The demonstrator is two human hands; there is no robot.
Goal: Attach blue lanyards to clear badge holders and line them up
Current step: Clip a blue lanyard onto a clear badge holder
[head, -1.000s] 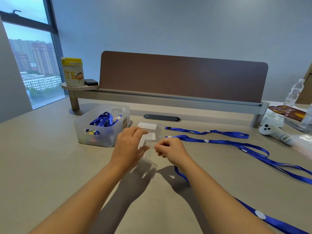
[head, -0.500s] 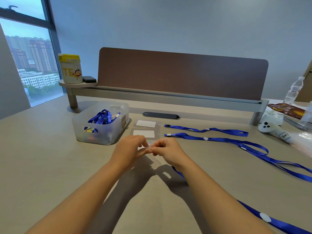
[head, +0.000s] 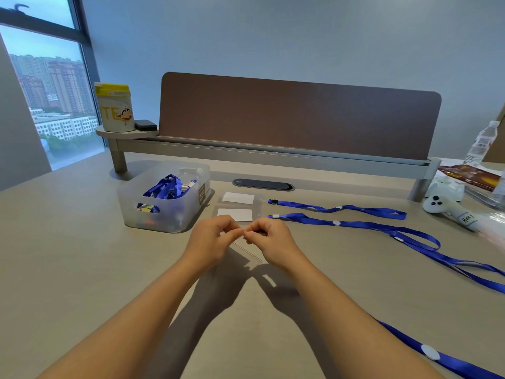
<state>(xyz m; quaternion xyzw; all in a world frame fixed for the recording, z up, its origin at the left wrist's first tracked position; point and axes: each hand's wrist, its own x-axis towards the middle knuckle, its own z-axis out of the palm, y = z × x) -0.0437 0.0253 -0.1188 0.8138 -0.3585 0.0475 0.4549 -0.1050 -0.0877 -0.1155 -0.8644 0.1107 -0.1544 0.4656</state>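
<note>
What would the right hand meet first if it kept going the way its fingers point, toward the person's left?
The left hand: the right hand points its pinched fingers straight at it, tips about touching over the clear badge holder. Beyond it, probably the plastic bin, though depth is unclear.

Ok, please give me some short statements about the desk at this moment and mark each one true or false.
1. Two badge holders with white cards lie flat beyond the hands. True.
2. The clear bin is empty. False: blue lanyards are in it.
3. The left hand and right hand meet fingertip to fingertip above the desk. True.
4. The water bottle stands beside the bin. False: it is at the far right.
</note>
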